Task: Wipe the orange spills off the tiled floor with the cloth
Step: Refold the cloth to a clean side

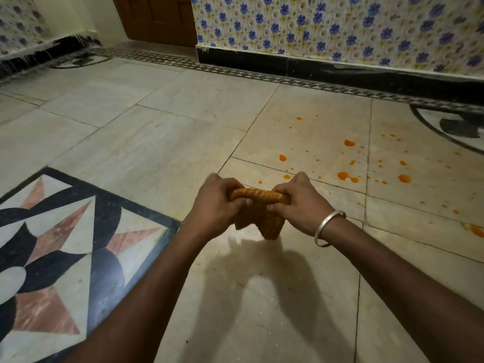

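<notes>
An orange-brown cloth [262, 213] hangs in the air above the pale tiled floor [162, 142], bunched between both hands. My left hand [218, 205] grips its left end and my right hand [301, 205] grips its right end; a metal bangle circles the right wrist. Orange spills [343, 175] dot the tiles beyond and to the right of the hands, from small specks to larger blobs such as the orange blob [404, 178]. Another orange smear [475, 230] lies at the right edge.
A star-patterned inlay tile [60, 231] fills the floor at the left. A wall with blue flower tiles [340, 27] and a black skirting runs along the back right. A wooden door [157, 19] stands at the back.
</notes>
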The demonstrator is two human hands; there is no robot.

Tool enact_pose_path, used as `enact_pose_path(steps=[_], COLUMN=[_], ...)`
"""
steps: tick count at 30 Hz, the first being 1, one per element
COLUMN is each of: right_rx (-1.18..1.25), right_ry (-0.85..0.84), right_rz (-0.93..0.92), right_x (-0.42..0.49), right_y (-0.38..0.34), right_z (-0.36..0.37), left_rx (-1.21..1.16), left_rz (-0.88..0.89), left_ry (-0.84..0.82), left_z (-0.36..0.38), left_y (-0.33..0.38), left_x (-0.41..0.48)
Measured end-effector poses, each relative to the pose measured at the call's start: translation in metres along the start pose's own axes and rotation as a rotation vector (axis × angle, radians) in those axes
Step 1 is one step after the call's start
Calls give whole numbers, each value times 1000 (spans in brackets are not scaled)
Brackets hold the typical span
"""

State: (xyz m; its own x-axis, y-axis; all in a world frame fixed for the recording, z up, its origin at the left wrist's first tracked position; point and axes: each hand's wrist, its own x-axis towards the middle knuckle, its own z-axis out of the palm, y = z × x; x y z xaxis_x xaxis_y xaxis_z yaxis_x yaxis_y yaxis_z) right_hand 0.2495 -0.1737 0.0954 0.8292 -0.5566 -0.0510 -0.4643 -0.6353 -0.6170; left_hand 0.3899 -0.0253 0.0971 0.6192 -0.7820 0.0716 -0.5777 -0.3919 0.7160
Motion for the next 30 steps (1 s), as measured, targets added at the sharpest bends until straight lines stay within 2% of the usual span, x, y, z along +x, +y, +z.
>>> enact_pose_path(steps=[2,5,8,11,13,16,19,22,26,30], right_rx=[59,408,587,716,807,908,887,693,477,383], right_ry=[-36,-124,-62,18,56,90,57,56,258,400], right_rz=[-24,-22,3,39,68,111,184,224,180,125], right_x=[1,-1,-3,-4,-5,-5,-11,-17,-25,-36], right_y=[0,0,0,1,1,3,10,19,26,41], right_z=[-10,-23,-24,-21,-20,-24,-25,-18,-29,-67], left_rx=[-28,-363,-586,-840,-1065,-1156,-1239,-1300,-1108,-1094], left_rz=[7,-33,-112,-273,-380,-439,-386,-379,-436,-372], left_ry=[-56,-160,-195,-178,-253,-376,-350,-322,-402,-424], left_z=[-8,-20,-20,-9,2,19,28,31,42,51], left_y=[0,-3,-6,-14,-20,-15,-4,11,36,72], left_x=[2,4,3,-3,-12,-24,-25,-22,-17,2])
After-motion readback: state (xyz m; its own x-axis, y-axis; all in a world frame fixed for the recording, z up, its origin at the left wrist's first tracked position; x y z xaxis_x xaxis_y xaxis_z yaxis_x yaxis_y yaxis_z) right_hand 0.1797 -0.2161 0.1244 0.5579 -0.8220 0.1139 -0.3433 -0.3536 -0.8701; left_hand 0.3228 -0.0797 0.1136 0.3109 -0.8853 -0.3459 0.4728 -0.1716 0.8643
